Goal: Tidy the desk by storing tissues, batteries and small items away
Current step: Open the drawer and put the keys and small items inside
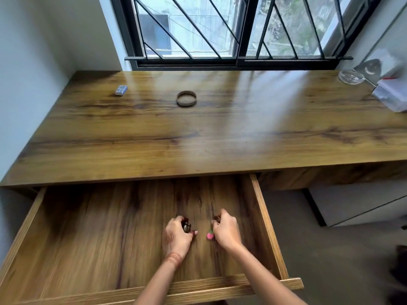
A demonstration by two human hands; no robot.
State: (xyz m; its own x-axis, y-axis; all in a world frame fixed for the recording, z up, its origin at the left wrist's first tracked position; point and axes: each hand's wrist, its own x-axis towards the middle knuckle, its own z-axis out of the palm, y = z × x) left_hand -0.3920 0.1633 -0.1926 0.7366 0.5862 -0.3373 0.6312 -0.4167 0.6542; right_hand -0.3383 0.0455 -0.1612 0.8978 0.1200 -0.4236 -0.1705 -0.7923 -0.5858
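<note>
Both of my hands are low inside the open wooden drawer (259, 208) under the desk (198, 137). My left hand (177, 233) is curled around small dark batteries (187, 226), held just above the drawer floor. My right hand (226, 231) is closed on a small item with a pink and green end (209, 235) and a dark part near the fingers. On the desk top lie a small blue-and-white box (121, 90) at the far left and a dark ring-shaped band (186, 98) near the middle.
A glass ashtray (351, 77), a metal object (369, 68) and a white tissue pack (391, 94) sit at the desk's far right. A barred window (231, 29) runs behind the desk. A white cabinet (361, 205) stands on the floor at the right.
</note>
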